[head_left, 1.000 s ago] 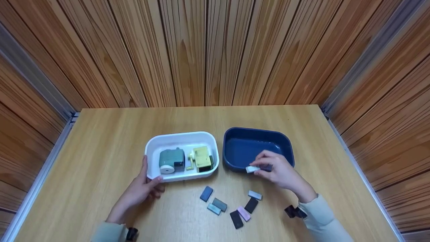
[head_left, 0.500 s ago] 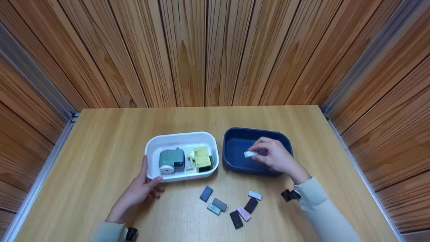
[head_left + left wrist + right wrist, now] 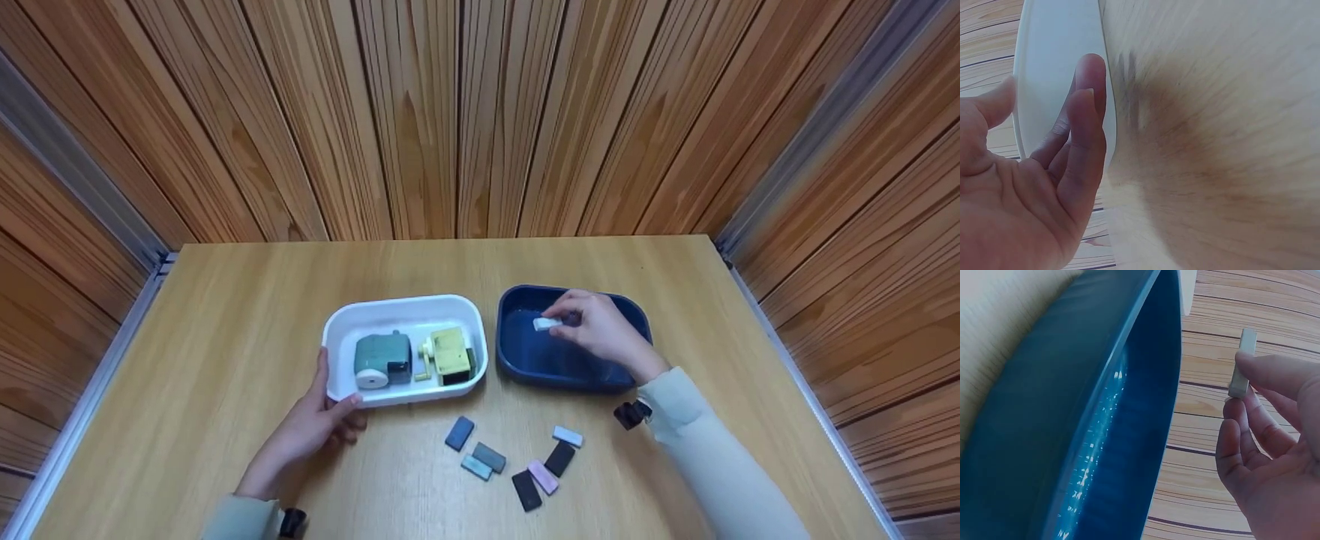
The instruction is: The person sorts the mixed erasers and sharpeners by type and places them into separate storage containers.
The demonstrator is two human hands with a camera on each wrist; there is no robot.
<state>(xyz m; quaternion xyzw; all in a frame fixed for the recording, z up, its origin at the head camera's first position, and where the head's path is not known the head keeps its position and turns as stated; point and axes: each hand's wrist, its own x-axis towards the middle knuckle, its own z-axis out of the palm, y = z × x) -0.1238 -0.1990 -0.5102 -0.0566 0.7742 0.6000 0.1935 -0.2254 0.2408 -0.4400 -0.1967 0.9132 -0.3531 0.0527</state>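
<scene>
Plain pale block (image 3: 1247,343) between right fingers (image 3: 1265,426)

1. Blue tray (image 3: 517,360): partly hidden behind the right hand (image 3: 600,328), head view.
2. White tray (image 3: 1061,50): cut off above, left wrist view.
3. Table (image 3: 240,315): near side cut off, head view.

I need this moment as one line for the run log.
right hand: pinches white block over blue tray | left hand: touches white tray | white tray: green sharpener, yellow sharpener | table: loose blocks

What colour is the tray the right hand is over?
Dark blue; the tray shows best in the head view.
</scene>
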